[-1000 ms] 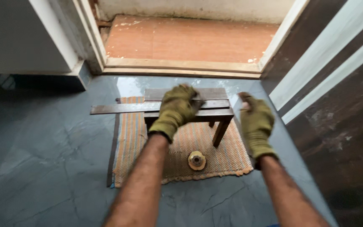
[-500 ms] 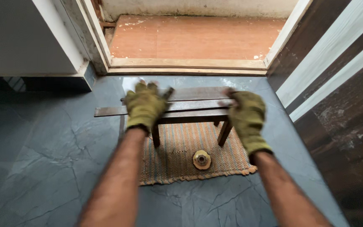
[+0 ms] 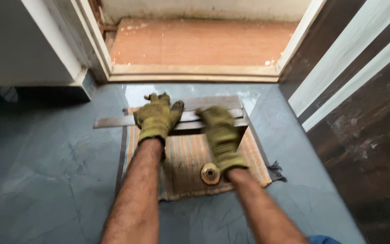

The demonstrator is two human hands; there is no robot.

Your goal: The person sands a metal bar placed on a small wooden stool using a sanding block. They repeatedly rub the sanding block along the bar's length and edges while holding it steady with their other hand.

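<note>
Home doorway under renovation: grey tile floor [image 3: 46, 180], wooden door frame [image 3: 195, 72], bare reddish floor beyond, striped mat [image 3: 186, 167], low wooden bench [image 3: 213, 106].

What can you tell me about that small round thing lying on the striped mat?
The round thing is a small disc, tan to brass in colour, with a darker hole or hub at its centre. It lies flat on the striped woven mat, near its front edge, just beside the right hand's gloved wrist. Whether they touch is unclear.
</note>
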